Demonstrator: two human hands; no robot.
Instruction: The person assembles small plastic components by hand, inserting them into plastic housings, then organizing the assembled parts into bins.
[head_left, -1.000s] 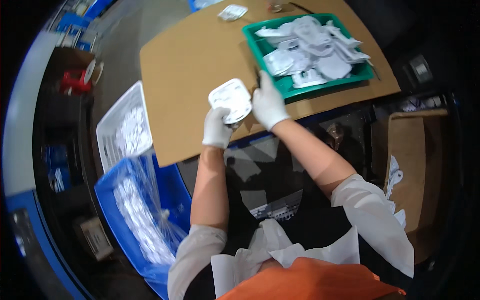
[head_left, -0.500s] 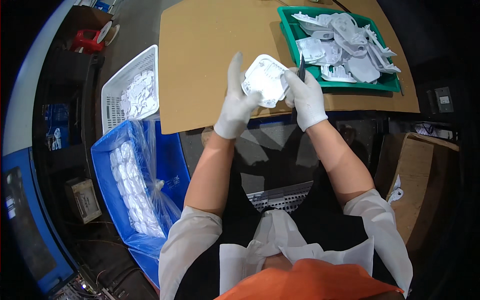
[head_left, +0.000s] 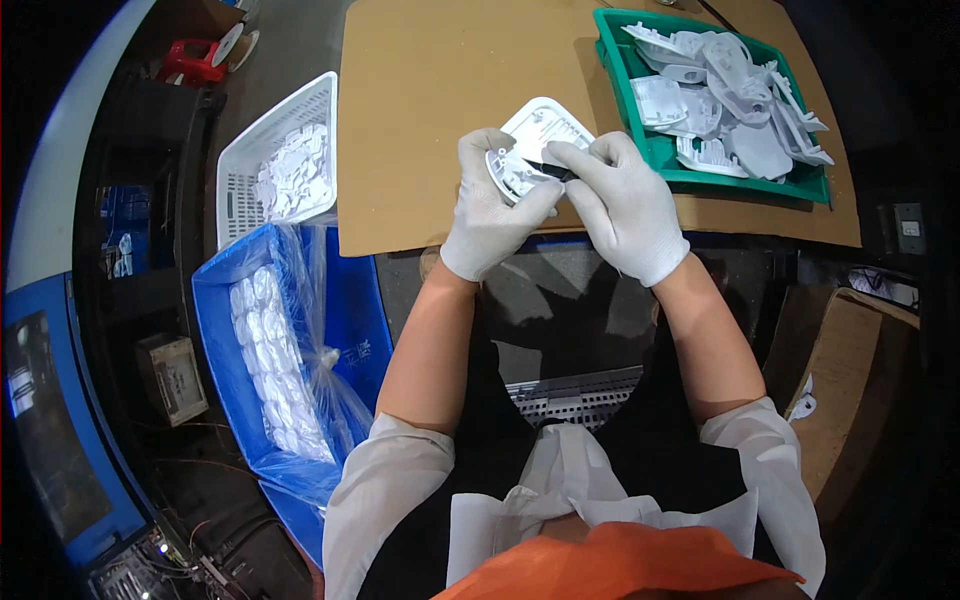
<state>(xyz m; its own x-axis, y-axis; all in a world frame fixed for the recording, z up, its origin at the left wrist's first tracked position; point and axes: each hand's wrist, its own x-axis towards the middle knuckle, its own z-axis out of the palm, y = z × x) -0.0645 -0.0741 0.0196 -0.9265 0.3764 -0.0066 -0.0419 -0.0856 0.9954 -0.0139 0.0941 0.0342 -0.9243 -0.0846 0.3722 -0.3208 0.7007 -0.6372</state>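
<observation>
Although one white moulded part (head_left: 548, 122) is evidently being worked, the share of the batch already done cannot be settled from this view. At far left, a perforated white basket (head_left: 234, 192) contains small white pieces (head_left: 296, 172); nearer the wearer, a blue crate (head_left: 362, 318) holds white bundles (head_left: 268, 345) under clear film. Next comes the gloved left hand (head_left: 492, 222), closed on the near left side of the part, which is held above the near edge of the desk (head_left: 440, 110). Work on this part appears unfinished, since a dark tool (head_left: 549, 169) sits against its inner side, gripped, as far as the bent fingers reveal, by the gloved right hand (head_left: 632, 220). At right, a green tray (head_left: 668, 172) is heaped with similar white parts (head_left: 742, 95), perhaps those left to handle. Orientation: the part's ribbed inner face is turned toward the camera and its rounded far end points away from the wearer; its long axis cannot be fixed, the hands covering the near portion.
</observation>
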